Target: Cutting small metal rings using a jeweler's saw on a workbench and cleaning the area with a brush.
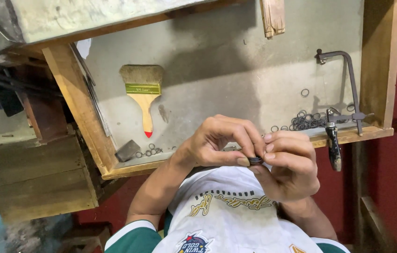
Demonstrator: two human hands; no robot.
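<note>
**Both hands pinching a small dark ring above the drawer edge**

Left hand (217,143): fingers curled, thumb and fingertips closed on a small dark ring (255,160). Right hand (289,166): also curled in, fingertips pressed on the same ring from the other side. The two hands touch at the ring. Ring looks like a short stack or thick band; too small to tell which.

Ring sits between the fingertips, held in the air just in front of the front lip of an open wooden drawer (81,117), above the person's white-and-green shirt (217,220).

In the drawer:
- flat paintbrush (143,93) with pale wood handle, red tip, green ferrule; lies left of centre, bristles away from the person.
- jeweller's saw frame (343,93) at the right side, dark handle hanging over the front lip.
- pile of loose dark rings (307,122) just beside the saw, one single ring (304,93) farther back.
- a few more rings (149,151) near the front left, next to a small grey block (128,151).
</note>
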